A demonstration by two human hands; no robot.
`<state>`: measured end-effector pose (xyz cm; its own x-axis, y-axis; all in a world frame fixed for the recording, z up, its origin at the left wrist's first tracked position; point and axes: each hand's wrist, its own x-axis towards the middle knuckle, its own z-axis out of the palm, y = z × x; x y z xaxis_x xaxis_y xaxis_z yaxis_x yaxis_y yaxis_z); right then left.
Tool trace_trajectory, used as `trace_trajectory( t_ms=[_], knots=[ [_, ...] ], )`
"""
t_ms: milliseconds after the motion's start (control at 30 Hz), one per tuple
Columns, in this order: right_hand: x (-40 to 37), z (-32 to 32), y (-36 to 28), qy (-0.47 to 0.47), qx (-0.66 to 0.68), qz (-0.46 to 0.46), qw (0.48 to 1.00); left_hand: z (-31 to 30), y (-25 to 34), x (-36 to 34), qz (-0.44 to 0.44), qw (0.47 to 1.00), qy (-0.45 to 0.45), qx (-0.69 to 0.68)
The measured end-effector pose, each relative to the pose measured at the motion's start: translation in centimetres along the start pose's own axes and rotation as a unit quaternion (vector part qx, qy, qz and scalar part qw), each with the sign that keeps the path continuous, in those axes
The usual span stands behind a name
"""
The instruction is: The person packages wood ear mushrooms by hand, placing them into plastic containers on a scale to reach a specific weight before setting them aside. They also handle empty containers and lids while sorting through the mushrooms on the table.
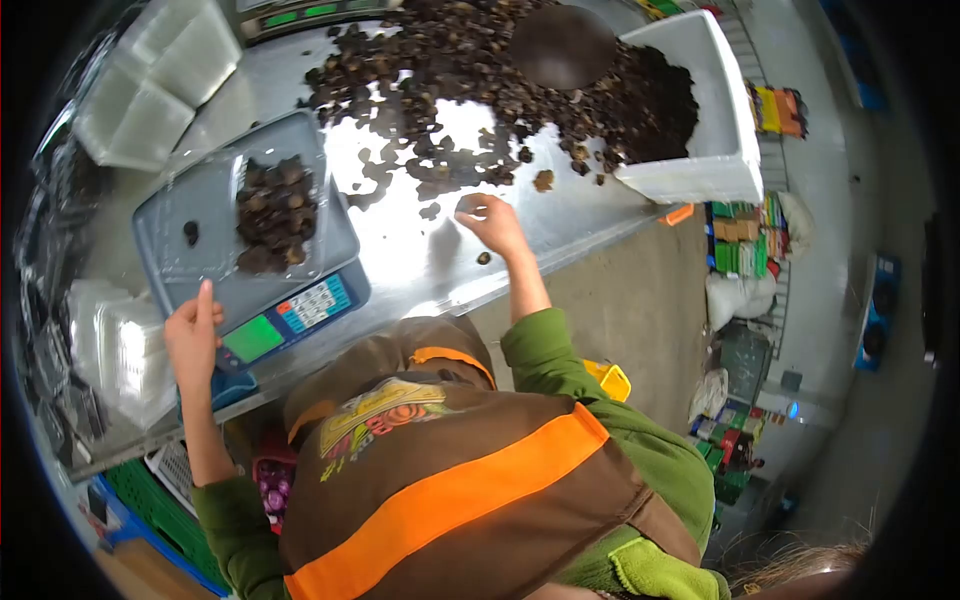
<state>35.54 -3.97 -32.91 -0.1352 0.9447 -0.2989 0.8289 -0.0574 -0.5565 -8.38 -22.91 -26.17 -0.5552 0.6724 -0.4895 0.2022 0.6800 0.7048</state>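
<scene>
While the left hand is lying open, fingers stretched, against the near corner of the scale, the right hand is reaching over the steel table. Its fingers are curling at a small dark piece on the fringe of the loose pile, though a firm grip cannot be told. The clear tray of dark pieces is sitting on the scale just beyond the left fingertips, well apart from the right hand, and a white crate is lying tipped beside the pile.
</scene>
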Motion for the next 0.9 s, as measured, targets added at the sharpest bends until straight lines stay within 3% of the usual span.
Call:
trace_trajectory(
  t_ms=[167, 300, 367, 433, 500, 567, 633, 667, 733, 833, 867, 900],
  knots=[
    [-0.2, 1.0, -0.3, 0.003, 0.006, -0.007, 1.000, 0.5, -0.6, 3.6, 0.013, 1.000, 0.008, 0.027],
    [0.5, 1.8, -3.2, 0.010, 0.050, -0.044, 0.998, 0.0, -2.3, 7.4, -0.012, 0.994, 0.016, -0.106],
    [1.1, 2.0, -5.2, 0.011, 0.083, -0.050, 0.995, 0.7, -0.5, 7.3, 0.090, 0.952, 0.092, -0.277],
    [1.8, 2.5, -6.9, -0.025, 0.163, -0.046, 0.985, 0.7, 1.0, 6.2, 0.127, 0.948, 0.079, -0.280],
    [1.7, 2.1, -10.2, -0.060, 0.245, -0.078, 0.964, 0.9, 1.1, 5.1, 0.286, 0.939, 0.065, -0.182],
    [2.3, 3.2, -12.2, -0.107, 0.360, -0.099, 0.922, 1.1, 3.1, 1.2, 0.262, 0.955, 0.045, -0.134],
    [2.4, 3.4, -14.9, -0.151, 0.386, -0.076, 0.907, 1.7, 3.0, -0.9, 0.407, 0.913, 0.036, 0.013],
    [2.1, 3.2, -16.5, -0.150, 0.385, -0.079, 0.907, 2.0, 2.7, -1.6, 0.409, 0.912, 0.037, 0.014],
    [2.9, 4.5, -17.5, -0.145, 0.341, -0.126, 0.920, 2.8, 1.7, -2.6, 0.461, 0.861, 0.030, 0.212],
    [4.8, 7.2, -17.5, -0.117, 0.207, -0.161, 0.958, 4.2, 1.8, -3.6, 0.436, 0.884, 0.060, 0.156],
    [5.8, 8.7, -16.7, -0.101, 0.200, -0.202, 0.953, 4.8, 1.4, -3.9, 0.394, 0.911, 0.059, 0.108],
    [5.6, 8.2, -16.7, -0.125, 0.204, -0.182, 0.954, 5.2, 1.4, -4.2, 0.328, 0.937, 0.073, 0.096]
  ],
)
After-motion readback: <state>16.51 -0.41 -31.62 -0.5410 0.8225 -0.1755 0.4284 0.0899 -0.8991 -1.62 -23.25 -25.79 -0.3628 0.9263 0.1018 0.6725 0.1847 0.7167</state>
